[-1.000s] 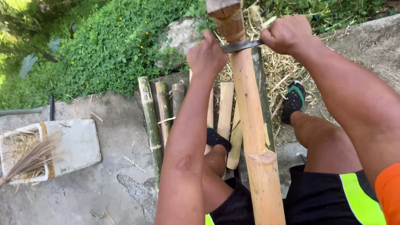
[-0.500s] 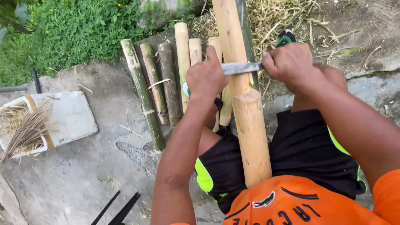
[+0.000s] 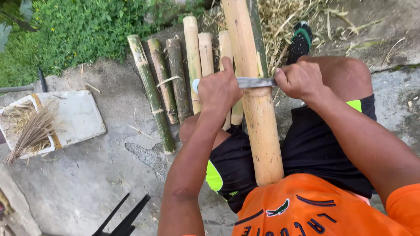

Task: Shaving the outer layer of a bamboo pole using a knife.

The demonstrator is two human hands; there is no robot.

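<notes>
With both hands clenched on the blade (image 3: 256, 82), left hand (image 3: 218, 90) and right hand (image 3: 299, 80), it could slip off the bamboo pole (image 3: 258, 122) toward the thighs.

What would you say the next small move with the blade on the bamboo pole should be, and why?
Probably draw the blade further down the bamboo pole toward the body. The left hand and right hand each hold one end, the blade lies flat across the pole, and pale bare surface runs below it.
</notes>
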